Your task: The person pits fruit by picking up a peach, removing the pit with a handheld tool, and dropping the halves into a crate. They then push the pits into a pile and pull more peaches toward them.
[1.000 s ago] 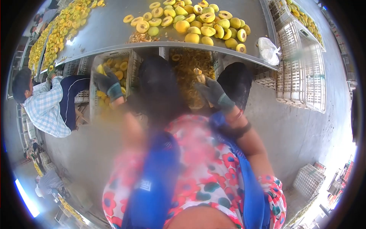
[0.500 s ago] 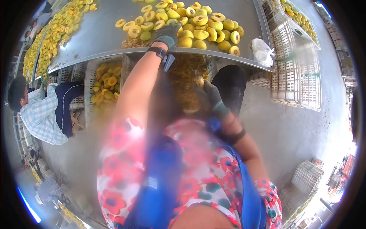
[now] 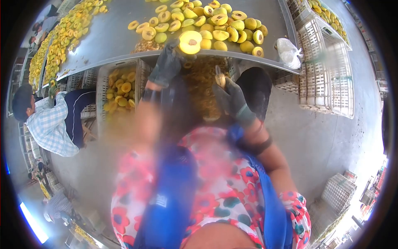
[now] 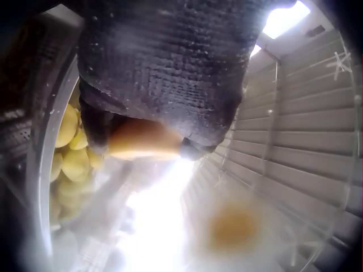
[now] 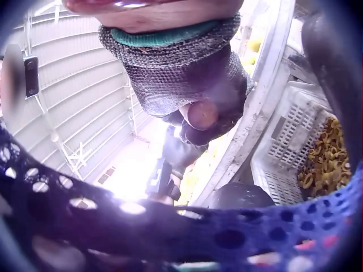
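Note:
My gloved left hand (image 3: 166,64) holds a yellow peach half (image 3: 190,42) at the metal table's front edge, its cut face and brown centre turned up. In the left wrist view the fingers curl around that peach half (image 4: 144,139). Over the lap, my gloved right hand (image 3: 233,99) grips a small pitting tool (image 3: 219,77) with a pale handle and a metal tip pointing away from me. The butt of the tool's handle (image 5: 202,115) shows in the right wrist view. Several peach halves (image 3: 219,19) lie heaped on the table, just beyond the left hand.
The metal table (image 3: 120,37) spans the front. Below it stand a crate of peach halves (image 3: 120,89) at left and a white crate (image 5: 295,127) of brown scraps. A white plastic bag (image 3: 288,53) sits at the table's right corner, near stacked crates (image 3: 327,79). Another person (image 3: 52,120) sits at left.
My left hand went from the left crate to the heap on the table, then drew back to the edge with a peach half. The right hand stays over the lap with the tool.

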Action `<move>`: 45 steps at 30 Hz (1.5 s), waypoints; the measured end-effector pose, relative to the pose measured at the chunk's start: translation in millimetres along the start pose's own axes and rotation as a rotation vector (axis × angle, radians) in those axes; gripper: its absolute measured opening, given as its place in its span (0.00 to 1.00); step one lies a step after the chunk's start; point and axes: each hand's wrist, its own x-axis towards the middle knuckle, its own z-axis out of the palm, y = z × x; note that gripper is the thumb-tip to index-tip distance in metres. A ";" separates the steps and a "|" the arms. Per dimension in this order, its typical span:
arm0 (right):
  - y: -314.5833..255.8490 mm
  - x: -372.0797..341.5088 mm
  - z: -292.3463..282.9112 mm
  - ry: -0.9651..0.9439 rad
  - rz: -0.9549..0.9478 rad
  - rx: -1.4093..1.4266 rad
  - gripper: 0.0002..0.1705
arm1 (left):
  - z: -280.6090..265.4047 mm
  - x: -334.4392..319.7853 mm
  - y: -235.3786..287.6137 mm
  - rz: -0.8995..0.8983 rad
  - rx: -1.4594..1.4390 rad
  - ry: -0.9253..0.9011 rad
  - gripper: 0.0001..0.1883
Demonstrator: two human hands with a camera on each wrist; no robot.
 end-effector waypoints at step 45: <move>-51.2 -15.5 -3.4 -0.233 0.096 0.249 0.12 | 39.6 -2.1 166.5 -0.407 -0.992 0.326 0.26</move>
